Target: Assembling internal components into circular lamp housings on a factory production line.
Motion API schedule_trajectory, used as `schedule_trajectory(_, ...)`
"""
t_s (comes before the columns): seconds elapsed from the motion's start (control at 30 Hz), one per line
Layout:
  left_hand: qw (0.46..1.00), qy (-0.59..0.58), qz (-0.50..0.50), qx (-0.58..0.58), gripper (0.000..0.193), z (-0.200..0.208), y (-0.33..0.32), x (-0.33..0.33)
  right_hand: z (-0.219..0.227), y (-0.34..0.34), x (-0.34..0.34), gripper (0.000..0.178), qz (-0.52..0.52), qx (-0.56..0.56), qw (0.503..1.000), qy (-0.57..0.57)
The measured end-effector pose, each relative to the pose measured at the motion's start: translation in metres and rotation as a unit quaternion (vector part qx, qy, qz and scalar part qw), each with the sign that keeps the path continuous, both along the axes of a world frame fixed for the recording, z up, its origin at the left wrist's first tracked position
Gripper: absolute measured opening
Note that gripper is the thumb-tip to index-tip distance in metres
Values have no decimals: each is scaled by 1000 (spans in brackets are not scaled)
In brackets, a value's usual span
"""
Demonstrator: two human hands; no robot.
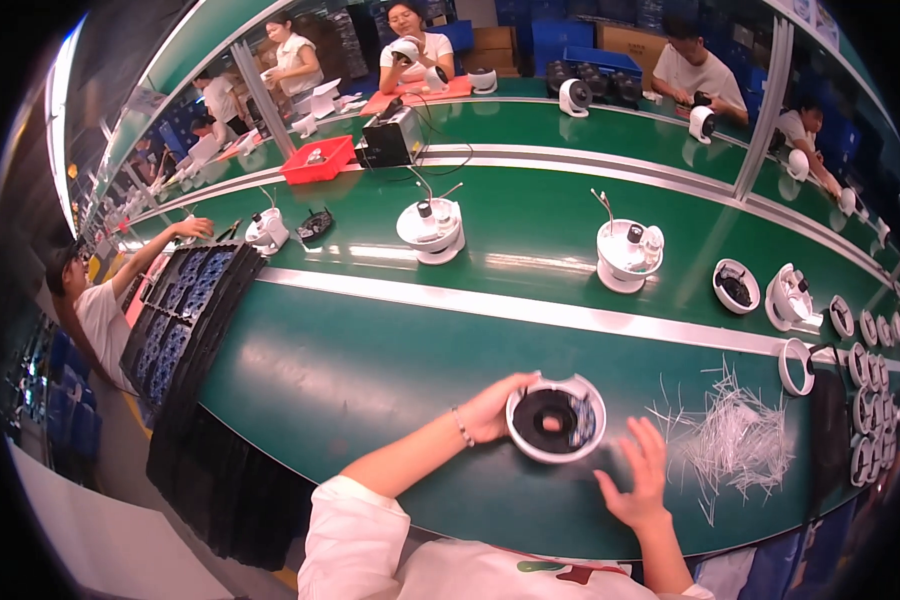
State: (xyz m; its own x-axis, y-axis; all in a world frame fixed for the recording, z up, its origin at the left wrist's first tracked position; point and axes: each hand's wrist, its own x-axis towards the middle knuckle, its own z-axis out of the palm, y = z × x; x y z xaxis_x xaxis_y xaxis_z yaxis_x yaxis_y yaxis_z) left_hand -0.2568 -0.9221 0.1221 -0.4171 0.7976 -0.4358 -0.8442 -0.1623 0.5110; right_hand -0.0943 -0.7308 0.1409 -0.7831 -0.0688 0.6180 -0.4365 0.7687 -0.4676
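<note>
My left hand [488,411] grips the left side of a round white plastic housing [558,457], holding it above the green table. Inside the housing sit a black ring-shaped part [536,412] and a small blue circuit board [584,422] along the right side. A fingertip shows through the ring's central hole. Just to the right, my right hand [638,475] is apart from the housing, fingers spread and slightly blurred, with nothing in it. Beyond it lies a loose heap of thin white strips [735,435], which look like cable ties.
White camera-like units with upright wires [431,232] stand along the conveyor [520,220] ahead. Several white round housings [865,410] are stacked at the far right, near a white ring [796,367]. Black trays of circuit boards [185,290] stand left, beside a co-worker's arm [160,240].
</note>
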Motion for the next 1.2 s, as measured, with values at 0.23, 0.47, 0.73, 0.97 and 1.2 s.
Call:
schedule_trajectory(0.23,966,199,166,-12,37,-25,29,-148,6,65,28,56,-232,30,972,2)
schedule_trajectory(0.47,901,270,295,-168,46,-95,35,-318,-13,121,50,42,-303,37,952,18)
schedule_trajectory(0.73,660,560,401,-302,47,-51,66,-179,-32,283,15,48,-552,175,815,-13)
schedule_trajectory(0.97,614,594,427,-297,41,-64,-41,-155,-49,306,-42,30,-541,178,797,-199)
schedule_trajectory(1.2,459,580,507,-443,41,-51,-201,-195,3,254,-55,13,-514,342,786,-34)
